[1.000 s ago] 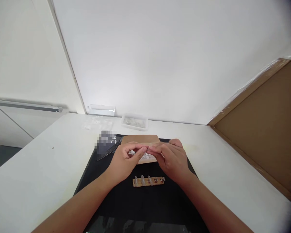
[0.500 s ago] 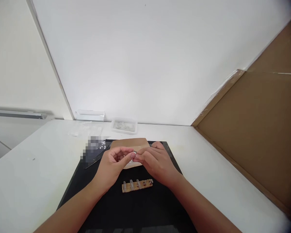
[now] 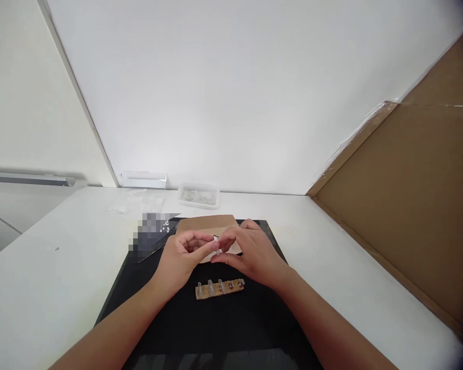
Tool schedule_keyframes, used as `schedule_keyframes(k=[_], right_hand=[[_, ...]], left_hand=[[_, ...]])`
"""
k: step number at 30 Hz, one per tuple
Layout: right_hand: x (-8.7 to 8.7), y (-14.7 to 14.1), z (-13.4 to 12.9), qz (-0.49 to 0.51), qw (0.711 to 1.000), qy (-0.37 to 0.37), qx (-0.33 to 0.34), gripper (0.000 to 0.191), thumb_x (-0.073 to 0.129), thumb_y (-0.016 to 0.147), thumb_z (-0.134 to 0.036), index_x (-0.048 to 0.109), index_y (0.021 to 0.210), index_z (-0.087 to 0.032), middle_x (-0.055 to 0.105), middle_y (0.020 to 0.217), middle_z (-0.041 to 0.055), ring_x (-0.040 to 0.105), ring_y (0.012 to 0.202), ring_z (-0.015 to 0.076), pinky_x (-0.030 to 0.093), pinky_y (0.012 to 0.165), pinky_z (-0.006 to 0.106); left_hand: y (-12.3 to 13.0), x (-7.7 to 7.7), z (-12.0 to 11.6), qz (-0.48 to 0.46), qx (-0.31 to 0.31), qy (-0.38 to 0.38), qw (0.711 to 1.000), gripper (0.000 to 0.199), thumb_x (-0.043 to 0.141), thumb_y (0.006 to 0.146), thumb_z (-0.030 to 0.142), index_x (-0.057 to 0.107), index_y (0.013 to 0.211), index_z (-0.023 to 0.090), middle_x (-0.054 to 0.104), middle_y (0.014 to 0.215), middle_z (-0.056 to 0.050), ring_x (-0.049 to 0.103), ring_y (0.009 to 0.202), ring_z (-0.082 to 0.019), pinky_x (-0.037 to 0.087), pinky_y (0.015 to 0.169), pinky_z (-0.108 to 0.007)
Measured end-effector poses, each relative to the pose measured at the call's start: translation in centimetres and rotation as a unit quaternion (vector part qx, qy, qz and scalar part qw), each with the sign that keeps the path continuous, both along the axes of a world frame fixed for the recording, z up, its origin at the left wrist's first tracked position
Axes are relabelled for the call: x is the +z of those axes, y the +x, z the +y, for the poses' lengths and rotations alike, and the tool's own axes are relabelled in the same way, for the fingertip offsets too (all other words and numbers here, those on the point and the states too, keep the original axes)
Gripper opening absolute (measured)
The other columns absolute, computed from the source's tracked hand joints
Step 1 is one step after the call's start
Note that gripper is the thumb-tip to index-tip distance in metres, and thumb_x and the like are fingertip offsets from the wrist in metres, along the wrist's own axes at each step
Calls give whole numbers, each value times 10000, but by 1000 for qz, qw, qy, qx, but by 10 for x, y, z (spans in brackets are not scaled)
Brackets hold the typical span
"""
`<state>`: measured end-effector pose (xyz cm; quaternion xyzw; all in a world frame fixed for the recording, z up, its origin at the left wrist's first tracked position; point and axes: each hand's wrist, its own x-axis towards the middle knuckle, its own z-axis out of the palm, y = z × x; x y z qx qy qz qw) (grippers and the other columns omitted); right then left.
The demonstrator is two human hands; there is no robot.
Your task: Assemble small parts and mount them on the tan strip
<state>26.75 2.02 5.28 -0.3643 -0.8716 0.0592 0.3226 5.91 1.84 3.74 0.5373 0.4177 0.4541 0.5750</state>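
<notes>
My left hand [image 3: 183,257] pinches a small clear plastic piece [image 3: 217,251] with a dark end between thumb and fingertips. Close on its right is my right hand [image 3: 252,254], its thumb and fingers parted around the piece; whether they touch it I cannot tell. Under both hands lies a brown paper sheet or envelope [image 3: 204,223]. Nearer to me, a cardboard strip [image 3: 216,291] rests on the black mat [image 3: 224,324]. Several clear little tubes and a few shiny round bits stand on the strip.
A shallow translucent tray [image 3: 198,196] of small clear parts stands by the back wall. Left of it are clear plastic bags [image 3: 135,200] and a clear plastic holder [image 3: 144,180]. A dark sheet with small white squares [image 3: 165,226] lies left. A cardboard panel [image 3: 409,180] borders the right.
My right thumb and fingers have spread apart from their pinch at the piece. More of the clear piece shows in my left fingers. The view has shifted slightly.
</notes>
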Motion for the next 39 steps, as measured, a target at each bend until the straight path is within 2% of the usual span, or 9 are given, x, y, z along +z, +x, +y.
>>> schedule_keyframes(k=[3, 9, 15, 20, 25, 30, 34, 39], right_hand=[[2, 1, 0, -6, 999, -41, 2, 240, 717, 953, -392, 593, 1095, -242, 780, 973, -25, 732, 826, 147, 372, 844, 353], [6, 0, -1, -7, 999, -38, 13, 226, 717, 944, -430, 631, 1063, -259, 783, 889, -32, 726, 809, 160, 386, 830, 343], [13, -4, -5, -15, 1000, -12, 3, 190, 716, 944, -425, 654, 1008, -257, 780, 852, -43, 698, 744, 142, 385, 785, 329], [13, 2, -5, -20, 999, -31, 4, 233, 737, 924, -445, 645, 892, -234, 746, 781, -46, 655, 688, 134, 361, 780, 332], [6, 13, -14, 4, 998, -61, 21, 229, 695, 951, -463, 665, 882, -246, 747, 827, -27, 654, 732, 142, 367, 778, 338], [-5, 11, -21, 65, 995, -82, -1, 231, 751, 907, -458, 654, 899, -248, 743, 824, -44, 671, 735, 138, 372, 781, 337], [-12, 6, -22, 93, 993, -77, -18, 216, 770, 902, -414, 640, 905, -242, 735, 829, -51, 670, 732, 134, 364, 778, 337], [-17, 8, -24, 107, 992, -61, -37, 190, 788, 894, -363, 647, 942, -244, 738, 843, -48, 670, 729, 136, 359, 771, 341]], left_hand=[[-1, 1, 1, 28, 3, 14, 1000, 333, 831, 787, 464, 778, 929, 168, 781, 819, -54, 690, 699, -156, 519, 605, -224], [-1, -1, 1, 44, 15, 23, 999, 364, 838, 764, 490, 746, 906, 168, 747, 744, -30, 613, 600, -124, 390, 494, -199], [-2, -2, 3, 35, 1, 7, 999, 399, 862, 726, 503, 721, 883, 164, 727, 697, -16, 560, 549, -101, 392, 473, -190], [-2, -2, 4, 39, -2, 5, 999, 400, 873, 718, 494, 715, 864, 156, 723, 669, -9, 471, 450, -53, 364, 444, -179], [1, 0, -2, 62, -32, 18, 997, 328, 839, 768, 460, 736, 849, 159, 705, 629, -2, 462, 398, -46, 363, 427, -183], [5, -3, -4, 74, -30, 11, 997, 302, 846, 759, 442, 747, 828, 165, 616, 527, 38, 459, 389, -51, 366, 414, -175], [3, -3, -3, 65, -33, 11, 997, 294, 851, 759, 421, 742, 853, 165, 649, 563, 31, 510, 415, -56, 411, 445, -172], [1, 3, -4, 84, -73, 14, 994, 299, 845, 774, 414, 753, 904, 161, 710, 660, -2, 527, 442, -58, 452, 458, -178]])
